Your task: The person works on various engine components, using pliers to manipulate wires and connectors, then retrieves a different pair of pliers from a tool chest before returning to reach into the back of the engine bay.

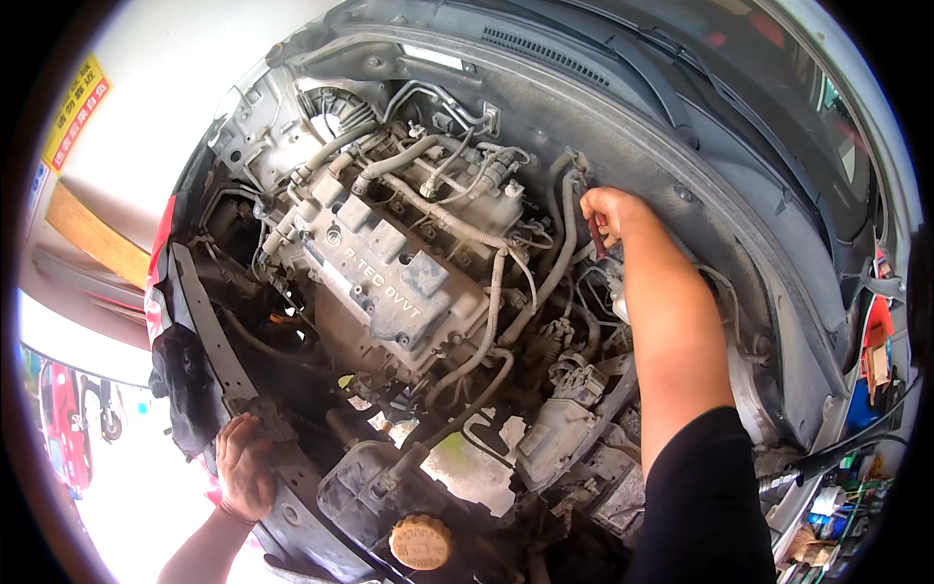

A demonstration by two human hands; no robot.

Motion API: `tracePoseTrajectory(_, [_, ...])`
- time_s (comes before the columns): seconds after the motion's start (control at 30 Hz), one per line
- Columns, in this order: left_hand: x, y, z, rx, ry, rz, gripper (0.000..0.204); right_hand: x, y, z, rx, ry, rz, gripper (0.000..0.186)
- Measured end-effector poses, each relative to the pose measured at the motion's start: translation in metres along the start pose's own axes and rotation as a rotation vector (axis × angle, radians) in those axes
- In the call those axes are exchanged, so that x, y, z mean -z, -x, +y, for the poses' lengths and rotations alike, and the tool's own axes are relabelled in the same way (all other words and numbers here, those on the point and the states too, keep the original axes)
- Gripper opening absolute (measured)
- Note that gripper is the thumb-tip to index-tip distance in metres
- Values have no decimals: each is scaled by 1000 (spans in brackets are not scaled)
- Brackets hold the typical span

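My right hand (611, 212) reaches deep into the engine bay by the firewall. Its fingers are closed on a slim dark-red handle (597, 238) that points down; the rest of that tool is hidden. Just left of this hand, grey hoses (569, 209) run up to the firewall. My left hand (243, 467) lies with its fingers stretched over the dark front crossmember (209, 336) and holds nothing. Between the hands sits the engine with its dusty grey cover (375, 273).
A coolant tank (375, 492) with a yellow cap (420, 542) stands at the near front. Wires and hoses cross the bay. Along the far side lie the cowl and windshield (778, 107). Assorted tools and parts (846, 516) lie at the lower right.
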State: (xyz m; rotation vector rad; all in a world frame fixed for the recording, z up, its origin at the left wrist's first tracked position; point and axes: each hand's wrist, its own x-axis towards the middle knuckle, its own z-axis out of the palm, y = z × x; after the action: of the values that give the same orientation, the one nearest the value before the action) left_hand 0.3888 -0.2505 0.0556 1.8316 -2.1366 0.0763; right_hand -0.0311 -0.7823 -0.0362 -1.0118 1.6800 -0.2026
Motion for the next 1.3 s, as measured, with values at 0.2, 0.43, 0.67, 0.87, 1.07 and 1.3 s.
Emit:
tracePoseTrajectory(0.2, [0,0,-1,1,5,12,26,-13,-3,8,49,78,-9,8])
tracePoseTrajectory(0.43, [-1,-2,1,5,11,-7,28,-30,-9,7,198,499,130,9])
tracePoseTrajectory(0.67, [-2,-4,2,9,25,4,28,-75,-23,11,40,716,523,39])
tracePoseTrajectory(0.87, [-3,1,-1,17,7,-13,28,-103,-30,16,-6,677,505,43])
tracePoseTrajectory(1.07, [-2,0,1,14,-6,-11,27,-100,-50,14,-39,680,573,38])
tracePoseTrajectory(1.3, [-2,5,-2,20,-10,-9,27,-119,-26,0,-185,603,729,53])
